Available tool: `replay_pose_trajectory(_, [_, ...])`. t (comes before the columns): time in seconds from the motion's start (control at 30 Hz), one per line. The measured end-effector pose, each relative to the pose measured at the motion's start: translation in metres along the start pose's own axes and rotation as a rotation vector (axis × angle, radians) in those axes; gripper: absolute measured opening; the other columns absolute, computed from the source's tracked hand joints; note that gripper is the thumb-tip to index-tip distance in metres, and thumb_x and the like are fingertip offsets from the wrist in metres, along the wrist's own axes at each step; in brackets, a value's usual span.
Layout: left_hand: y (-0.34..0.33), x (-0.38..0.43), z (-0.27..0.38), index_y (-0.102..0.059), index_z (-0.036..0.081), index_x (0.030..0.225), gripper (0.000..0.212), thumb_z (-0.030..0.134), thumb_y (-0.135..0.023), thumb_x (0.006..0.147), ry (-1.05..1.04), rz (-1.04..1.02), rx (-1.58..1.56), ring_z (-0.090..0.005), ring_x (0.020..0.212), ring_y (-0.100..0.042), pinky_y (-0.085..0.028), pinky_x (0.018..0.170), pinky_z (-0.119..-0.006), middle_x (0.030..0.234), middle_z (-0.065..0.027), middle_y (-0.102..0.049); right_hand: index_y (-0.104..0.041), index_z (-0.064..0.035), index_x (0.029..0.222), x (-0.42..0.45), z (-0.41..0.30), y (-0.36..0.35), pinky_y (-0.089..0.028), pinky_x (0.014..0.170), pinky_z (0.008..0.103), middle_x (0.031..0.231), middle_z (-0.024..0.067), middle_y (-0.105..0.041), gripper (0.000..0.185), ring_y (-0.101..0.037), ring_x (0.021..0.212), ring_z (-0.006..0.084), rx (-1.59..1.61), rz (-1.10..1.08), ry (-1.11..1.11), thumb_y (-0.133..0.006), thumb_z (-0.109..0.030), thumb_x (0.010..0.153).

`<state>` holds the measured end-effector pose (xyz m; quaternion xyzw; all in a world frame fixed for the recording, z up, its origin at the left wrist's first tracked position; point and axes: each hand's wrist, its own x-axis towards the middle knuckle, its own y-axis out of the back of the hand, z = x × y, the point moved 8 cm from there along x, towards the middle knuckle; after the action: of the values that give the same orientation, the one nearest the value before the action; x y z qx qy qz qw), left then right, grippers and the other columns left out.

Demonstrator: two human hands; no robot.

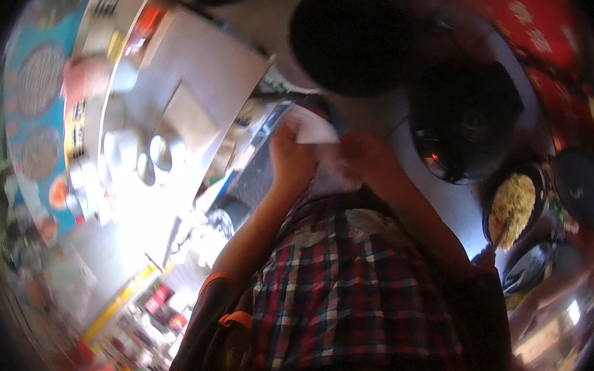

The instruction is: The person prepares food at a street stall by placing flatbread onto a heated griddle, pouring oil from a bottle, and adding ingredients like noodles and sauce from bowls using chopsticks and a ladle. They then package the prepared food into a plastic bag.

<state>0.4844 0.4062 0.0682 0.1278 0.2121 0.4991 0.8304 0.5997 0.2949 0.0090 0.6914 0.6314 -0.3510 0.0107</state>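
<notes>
My left hand (294, 156) is curled around a thin white sheet or bag (313, 126), whose upper part sticks out above the fingers. Close on its right is my right hand (366, 158), with bent fingers at the white thing's edge. Motion blur and shade hide whether those fingers grip it. A pale, see-through part hangs between the two hands, in front of a checked apron (338, 288). Beyond my left hand lies a dark, flat surface (254, 181) with a blue edge.
A metal counter (221, 49) at left bears a brown board (190, 115) and two small bowls (160, 153). Dark round vessels (353, 37) stand ahead. At right are a black cooker (466, 123) with a red light, a pan of yellowish food (516, 208) and another person's arm (555, 290).
</notes>
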Motion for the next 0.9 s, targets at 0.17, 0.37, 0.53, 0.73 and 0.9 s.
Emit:
replay_pose_trajectory(0.17, [0.042, -0.059, -0.049, -0.062, 0.002, 0.126, 0.044, 0.003, -0.069, 0.083, -0.134, -0.167, -0.002, -0.0365, 0.102, -0.071, -0.056, 0.086, -0.04, 0.111, -0.0222, -0.07, -0.064, -0.005, 0.115, 0.028, 0.036, -0.022, -0.055, 0.08, 0.03, 0.104, 0.0052, -0.069, 0.021, -0.067, 0.09, 0.0146, 0.104, 0.144, 0.052, -0.063, -0.012, 0.096])
replay_pose_trajectory(0.37, [0.151, -0.134, -0.192, -0.06, 0.0, 0.121, 0.034, 0.006, -0.067, 0.088, 0.17, 0.072, -0.1, -0.0358, 0.099, -0.072, -0.055, 0.084, -0.04, 0.101, -0.0212, -0.071, -0.065, -0.0048, 0.129, 0.047, 0.095, -0.169, -0.051, 0.094, 0.0313, 0.115, 0.007, -0.07, 0.03, -0.065, 0.107, 0.0144, -0.454, -0.303, 0.01, -0.062, -0.017, 0.102])
replay_pose_trajectory(0.53, [0.279, -0.291, -0.45, -0.061, 0.003, 0.106, 0.012, 0.01, -0.058, 0.096, 0.737, 0.658, -0.492, -0.0213, 0.07, -0.07, -0.055, 0.059, -0.033, 0.087, -0.009, -0.07, -0.065, -0.0045, 0.131, 0.089, 0.194, -0.22, -0.051, 0.092, 0.0299, 0.116, 0.0069, -0.07, 0.034, -0.064, 0.107, 0.0138, -0.595, -0.085, -0.308, -0.059, -0.026, 0.105])
replay_pose_trajectory(0.73, [0.424, -0.522, -0.699, -0.052, -0.002, 0.11, 0.017, 0.008, -0.058, 0.098, 1.054, 1.29, -0.71, -0.017, 0.051, -0.062, -0.044, 0.038, -0.028, 0.076, -0.0104, -0.064, -0.066, -0.0029, 0.128, 0.087, 0.283, -0.286, -0.052, 0.087, 0.0278, 0.11, 0.0049, -0.07, 0.032, -0.065, 0.099, 0.0123, -0.907, -0.236, -0.486, -0.064, -0.022, 0.102])
replay_pose_trajectory(0.9, [0.504, -0.598, -0.805, -0.044, 0.003, 0.128, 0.035, 0.007, -0.059, 0.097, 1.029, 1.472, -0.84, -0.0245, 0.063, -0.067, -0.052, 0.046, -0.035, 0.089, -0.017, -0.066, -0.066, -0.002, 0.126, 0.101, 0.28, -0.381, -0.054, 0.088, 0.0289, 0.106, 0.0052, -0.071, 0.032, -0.067, 0.096, 0.013, -1.287, -0.423, -0.474, -0.068, -0.017, 0.098])
